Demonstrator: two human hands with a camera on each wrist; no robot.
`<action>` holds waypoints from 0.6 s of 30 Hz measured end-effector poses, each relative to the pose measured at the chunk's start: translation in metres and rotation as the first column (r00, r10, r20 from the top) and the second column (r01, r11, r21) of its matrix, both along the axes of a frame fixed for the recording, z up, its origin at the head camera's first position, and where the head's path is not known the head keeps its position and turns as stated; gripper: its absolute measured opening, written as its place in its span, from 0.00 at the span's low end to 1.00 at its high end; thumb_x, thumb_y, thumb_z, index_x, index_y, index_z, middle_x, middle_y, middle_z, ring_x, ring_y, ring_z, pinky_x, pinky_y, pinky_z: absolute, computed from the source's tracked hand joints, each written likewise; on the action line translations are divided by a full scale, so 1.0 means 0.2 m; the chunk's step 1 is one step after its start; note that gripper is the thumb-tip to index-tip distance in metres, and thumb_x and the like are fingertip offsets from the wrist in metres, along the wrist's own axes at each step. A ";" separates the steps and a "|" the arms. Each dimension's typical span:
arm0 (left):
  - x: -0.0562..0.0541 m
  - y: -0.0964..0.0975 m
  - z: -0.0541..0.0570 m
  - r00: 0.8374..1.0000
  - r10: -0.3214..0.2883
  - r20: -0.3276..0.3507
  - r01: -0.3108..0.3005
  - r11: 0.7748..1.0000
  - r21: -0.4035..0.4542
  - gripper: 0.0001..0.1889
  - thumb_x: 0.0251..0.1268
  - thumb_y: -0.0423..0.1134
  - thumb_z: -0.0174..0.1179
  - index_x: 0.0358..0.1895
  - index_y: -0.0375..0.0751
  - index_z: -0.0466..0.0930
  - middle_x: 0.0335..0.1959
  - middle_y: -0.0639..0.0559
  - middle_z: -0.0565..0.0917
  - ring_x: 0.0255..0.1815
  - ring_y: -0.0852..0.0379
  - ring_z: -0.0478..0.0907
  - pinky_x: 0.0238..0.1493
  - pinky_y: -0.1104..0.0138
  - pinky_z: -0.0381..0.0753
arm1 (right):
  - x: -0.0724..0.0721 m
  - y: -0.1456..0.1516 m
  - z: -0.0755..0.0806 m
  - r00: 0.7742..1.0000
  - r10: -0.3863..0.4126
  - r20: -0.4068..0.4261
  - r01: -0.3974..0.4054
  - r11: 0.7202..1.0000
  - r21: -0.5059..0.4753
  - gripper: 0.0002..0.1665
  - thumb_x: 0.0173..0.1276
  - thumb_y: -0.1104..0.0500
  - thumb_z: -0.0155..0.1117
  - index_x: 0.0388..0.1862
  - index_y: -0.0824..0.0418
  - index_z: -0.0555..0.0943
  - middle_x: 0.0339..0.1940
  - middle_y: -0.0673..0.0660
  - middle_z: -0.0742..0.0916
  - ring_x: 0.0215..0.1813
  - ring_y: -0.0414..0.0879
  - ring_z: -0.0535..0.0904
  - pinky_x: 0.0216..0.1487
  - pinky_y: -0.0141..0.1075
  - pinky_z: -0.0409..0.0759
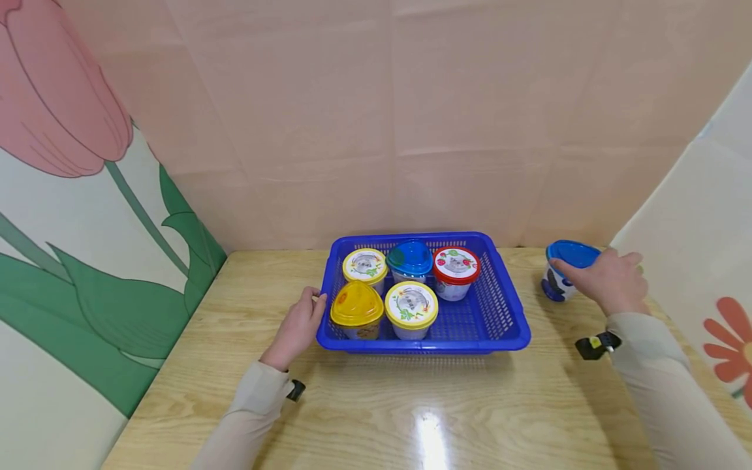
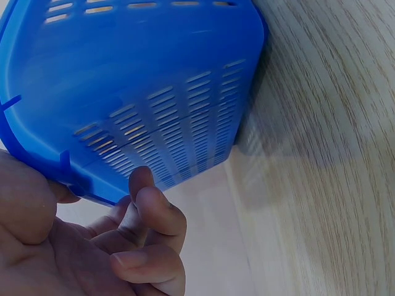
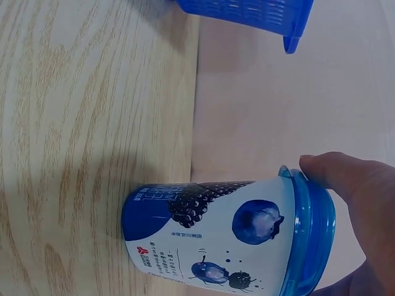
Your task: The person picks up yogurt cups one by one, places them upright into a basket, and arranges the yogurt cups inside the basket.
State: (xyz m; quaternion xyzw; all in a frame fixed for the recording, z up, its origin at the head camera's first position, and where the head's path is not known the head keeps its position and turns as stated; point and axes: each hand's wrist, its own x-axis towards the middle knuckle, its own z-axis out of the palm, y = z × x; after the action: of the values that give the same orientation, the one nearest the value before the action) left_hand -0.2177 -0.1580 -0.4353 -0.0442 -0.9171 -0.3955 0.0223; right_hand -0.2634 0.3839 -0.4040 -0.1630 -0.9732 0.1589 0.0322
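My left hand [image 1: 297,326] grips the left rim of a blue plastic basket [image 1: 499,287]; in the left wrist view its thumb lies at the rim and the fingers bend below it, beside the slotted wall [image 2: 179,117]. Out to the right, my right hand [image 1: 613,284] holds a yogurt cup [image 3: 228,234] with blueberry and blackberry pictures by its blue lid [image 3: 311,237]. The thumb presses the lid's edge, while the other fingers are mostly hidden behind it. The cup stands upright, its base at the table.
Inside the basket are a yellow-lidded tub [image 1: 364,264], another yellow-lidded tub [image 1: 411,305], a yellow three-cornered-lid cup [image 1: 356,305], a blue-lidded cup [image 1: 410,258] and a red-lidded tub [image 1: 455,266]. Walls border the wooden table [image 1: 376,411] at the back and sides.
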 end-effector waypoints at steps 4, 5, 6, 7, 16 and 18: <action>0.00 0.00 0.00 1.000 0.001 -0.002 -0.001 1.000 -0.001 0.18 0.83 0.45 0.42 0.57 0.32 0.68 0.29 0.47 0.78 0.24 0.55 0.72 0.25 0.64 0.72 | 0.00 0.00 0.00 1.000 0.005 0.006 -0.005 1.000 0.001 0.75 0.57 0.16 0.49 0.60 0.90 0.59 0.46 0.87 0.63 0.40 0.75 0.66 0.31 0.61 0.69; 0.00 0.00 0.00 1.000 0.000 -0.003 0.000 1.000 -0.003 0.17 0.83 0.45 0.42 0.57 0.32 0.68 0.29 0.47 0.78 0.24 0.55 0.72 0.25 0.64 0.72 | -0.01 0.00 0.00 1.000 0.006 0.008 -0.006 1.000 0.000 0.75 0.57 0.16 0.49 0.60 0.90 0.59 0.46 0.87 0.63 0.40 0.75 0.65 0.32 0.62 0.69; 0.00 0.00 0.00 1.000 0.000 -0.004 0.000 1.000 -0.004 0.17 0.83 0.45 0.42 0.57 0.32 0.68 0.29 0.47 0.78 0.24 0.55 0.71 0.25 0.64 0.72 | -0.01 0.00 0.00 1.000 0.007 0.009 -0.007 1.000 -0.001 0.75 0.58 0.16 0.49 0.61 0.90 0.59 0.46 0.87 0.63 0.40 0.75 0.65 0.33 0.63 0.69; 0.00 0.00 0.00 1.000 -0.001 -0.005 0.001 1.000 -0.004 0.17 0.83 0.45 0.42 0.57 0.32 0.68 0.29 0.47 0.78 0.24 0.55 0.71 0.25 0.64 0.72 | -0.01 0.00 0.00 1.000 0.009 0.009 -0.009 1.000 -0.001 0.75 0.58 0.16 0.49 0.61 0.90 0.59 0.46 0.87 0.63 0.41 0.75 0.65 0.34 0.64 0.69; 0.01 0.00 0.01 1.000 0.001 0.017 -0.001 1.000 0.007 0.18 0.83 0.46 0.41 0.57 0.33 0.68 0.31 0.46 0.80 0.25 0.55 0.74 0.25 0.64 0.74 | -0.01 0.00 -0.02 1.000 0.011 -0.001 -0.011 1.000 -0.011 0.75 0.57 0.16 0.50 0.60 0.90 0.59 0.46 0.86 0.64 0.41 0.75 0.65 0.36 0.66 0.68; 0.01 0.00 0.01 1.000 0.001 0.015 -0.001 1.000 0.008 0.18 0.83 0.46 0.41 0.57 0.33 0.68 0.32 0.46 0.81 0.26 0.55 0.75 0.26 0.64 0.75 | -0.01 0.00 -0.02 1.000 0.013 -0.004 -0.013 1.000 -0.015 0.75 0.57 0.16 0.50 0.61 0.90 0.59 0.46 0.86 0.64 0.41 0.75 0.64 0.36 0.66 0.67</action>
State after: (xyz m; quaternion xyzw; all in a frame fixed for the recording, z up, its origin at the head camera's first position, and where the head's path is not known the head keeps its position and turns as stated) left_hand -0.2154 -0.1573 -0.4340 -0.0407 -0.9158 -0.3993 0.0158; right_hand -0.2646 0.3842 -0.4073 -0.1566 -0.9730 0.1669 0.0316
